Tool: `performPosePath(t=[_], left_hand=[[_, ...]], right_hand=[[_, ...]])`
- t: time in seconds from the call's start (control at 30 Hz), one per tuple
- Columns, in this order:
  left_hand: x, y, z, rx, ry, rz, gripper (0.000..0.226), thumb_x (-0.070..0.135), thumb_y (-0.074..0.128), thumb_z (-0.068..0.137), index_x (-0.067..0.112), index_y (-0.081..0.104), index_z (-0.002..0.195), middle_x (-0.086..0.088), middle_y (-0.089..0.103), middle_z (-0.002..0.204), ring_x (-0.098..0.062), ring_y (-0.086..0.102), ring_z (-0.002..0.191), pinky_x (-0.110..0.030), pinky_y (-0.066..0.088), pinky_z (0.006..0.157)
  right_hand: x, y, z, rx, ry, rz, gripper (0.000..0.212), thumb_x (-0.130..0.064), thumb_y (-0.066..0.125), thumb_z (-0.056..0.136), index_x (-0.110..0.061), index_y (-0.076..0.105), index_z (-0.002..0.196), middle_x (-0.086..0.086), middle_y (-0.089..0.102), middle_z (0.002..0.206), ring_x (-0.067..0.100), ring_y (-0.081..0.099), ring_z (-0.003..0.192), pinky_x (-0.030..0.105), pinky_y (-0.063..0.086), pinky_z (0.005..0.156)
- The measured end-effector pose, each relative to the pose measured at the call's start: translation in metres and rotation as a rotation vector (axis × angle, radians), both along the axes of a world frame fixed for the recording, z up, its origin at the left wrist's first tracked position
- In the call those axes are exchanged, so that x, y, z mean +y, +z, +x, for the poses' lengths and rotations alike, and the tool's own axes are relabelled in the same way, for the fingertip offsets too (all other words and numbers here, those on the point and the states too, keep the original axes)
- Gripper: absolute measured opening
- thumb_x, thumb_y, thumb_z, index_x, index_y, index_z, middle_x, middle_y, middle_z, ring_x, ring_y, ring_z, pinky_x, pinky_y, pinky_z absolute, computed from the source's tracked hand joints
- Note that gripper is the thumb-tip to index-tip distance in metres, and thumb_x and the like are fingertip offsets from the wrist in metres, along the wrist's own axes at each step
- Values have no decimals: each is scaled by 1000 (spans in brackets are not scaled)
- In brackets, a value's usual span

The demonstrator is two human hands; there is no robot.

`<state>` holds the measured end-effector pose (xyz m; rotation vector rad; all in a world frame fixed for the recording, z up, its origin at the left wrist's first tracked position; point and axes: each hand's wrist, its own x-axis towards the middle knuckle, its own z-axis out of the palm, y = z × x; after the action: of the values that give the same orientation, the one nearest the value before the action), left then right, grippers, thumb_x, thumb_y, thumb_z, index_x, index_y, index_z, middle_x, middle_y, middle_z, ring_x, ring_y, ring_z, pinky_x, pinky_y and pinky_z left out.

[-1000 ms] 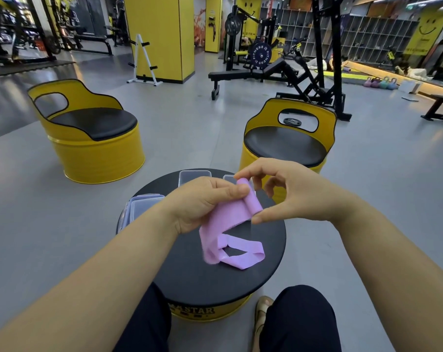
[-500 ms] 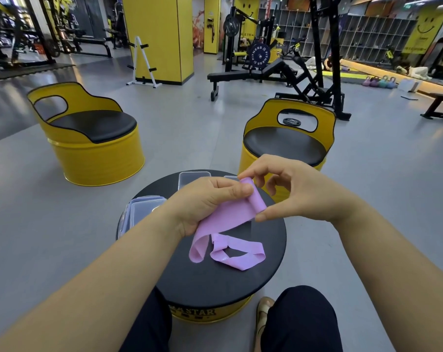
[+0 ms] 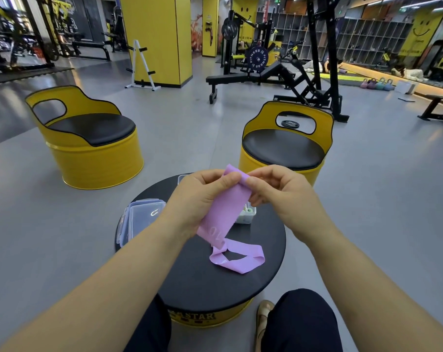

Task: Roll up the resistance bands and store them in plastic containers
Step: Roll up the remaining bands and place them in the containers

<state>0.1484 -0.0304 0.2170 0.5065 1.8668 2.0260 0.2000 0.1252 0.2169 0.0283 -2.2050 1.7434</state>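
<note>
A flat lilac resistance band (image 3: 226, 212) hangs above a round black-topped drum table (image 3: 202, 283). My left hand (image 3: 200, 199) and my right hand (image 3: 278, 191) both pinch its top end, thumbs nearly meeting. The band's lower loop lies twisted on the tabletop. A clear plastic container with its lid on (image 3: 141, 219) sits at the table's left edge. An open container holding a rolled green band (image 3: 247, 214) shows partly behind the lilac band. Another clear container (image 3: 183, 177) peeks out at the table's far edge.
Two yellow drum chairs with black seats stand beyond the table, one at the left (image 3: 88, 138) and one at the right (image 3: 286, 146). Grey floor surrounds the table. My knees in dark trousers and one shoe (image 3: 263, 311) are below it. Gym benches and racks fill the back.
The band's top end has been lifted and turned, so the strip hangs steeper from both hands. The open container with the green roll has come into sight behind it.
</note>
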Motion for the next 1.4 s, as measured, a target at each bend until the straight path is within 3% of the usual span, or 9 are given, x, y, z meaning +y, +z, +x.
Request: performPosePath(t=[0.13,0.23,0.37,0.5,0.77,0.93,1.03,1.23,1.4], left_hand=[[-4,2,-2,59,-51,-17,10,25,65,81,22,75,81,4,72,83,-7,64,78,-19,47,69],[-7,4,-4,123,-41,-88,6,34,71,77,31,76,79,7,74,86,-6,62,85,-24,45,78],[-8,7,-4,189,-48,-113,9,26,68,81,28,74,87,8,74,83,2,64,75,-11,44,66],[-8,6,-6,180,-60,-80,16,14,69,81,21,72,95,-3,75,86,-10,68,80,-18,49,72],[-5,6,0,180,-6,16,26,-1,69,78,24,70,88,7,74,76,-2,66,70,-11,46,65],[-5,3,-1,175,35,33,33,-4,71,75,28,74,78,6,74,81,-10,67,80,-22,54,76],[-5,1,-1,176,31,29,34,-2,71,75,30,74,84,0,74,90,-17,66,85,-30,55,84],[-6,0,0,148,27,-29,28,33,69,74,22,70,100,-6,73,94,-20,67,88,-45,52,86],[-8,-1,-1,164,37,-36,12,18,69,81,20,71,93,-7,74,89,-16,68,81,-39,54,83]], right_hand=[[-1,1,-1,34,-31,31,10,-20,68,83,-13,70,90,13,72,84,31,66,76,36,58,71],[2,4,0,41,-26,71,8,-20,69,82,-18,70,90,6,73,83,28,67,79,32,58,73],[6,7,1,54,-22,123,13,-13,72,79,-21,71,89,10,71,85,25,67,81,29,58,74],[8,7,2,74,-17,88,18,-10,75,75,-23,71,88,14,70,89,28,65,85,33,58,77],[4,6,5,-3,-13,37,31,-39,63,71,-20,70,95,-3,74,92,7,67,85,23,56,78],[5,4,4,2,-18,47,24,-30,67,76,-21,69,98,5,72,99,16,67,95,31,55,86],[6,3,4,6,16,-13,16,-16,68,81,-20,69,96,0,73,93,12,68,90,25,56,81],[2,-2,4,30,27,-58,21,-6,70,79,-20,69,95,-2,74,91,8,68,87,23,55,81],[2,-2,3,27,61,-78,24,-2,70,78,-22,69,91,-7,74,81,7,69,83,20,54,77]])
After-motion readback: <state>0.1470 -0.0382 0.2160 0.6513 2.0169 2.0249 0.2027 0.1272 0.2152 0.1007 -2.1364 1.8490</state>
